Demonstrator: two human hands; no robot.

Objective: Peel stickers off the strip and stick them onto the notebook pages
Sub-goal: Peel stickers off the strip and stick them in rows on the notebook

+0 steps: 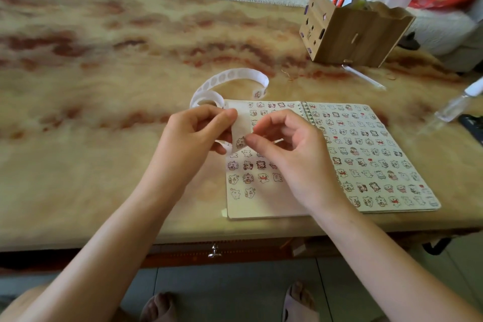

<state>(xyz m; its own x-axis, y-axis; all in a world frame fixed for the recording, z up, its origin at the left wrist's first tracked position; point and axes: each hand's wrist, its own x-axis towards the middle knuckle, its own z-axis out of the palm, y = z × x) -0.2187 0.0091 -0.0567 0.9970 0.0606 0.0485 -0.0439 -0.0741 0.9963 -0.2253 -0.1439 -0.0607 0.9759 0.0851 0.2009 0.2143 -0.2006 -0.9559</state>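
A spiral notebook lies open on the table, both pages covered with rows of small cartoon stickers. A white backing strip curls away behind it, its far part showing bare round spots. My left hand holds the strip's near end upright over the left page, fingers curled round it. My right hand pinches a sticker on that end with thumb and forefinger.
The marbled table has its near edge just below the notebook. A wooden pen holder full of pens stands at the back right. A white pen and a small clear bottle lie to the right.
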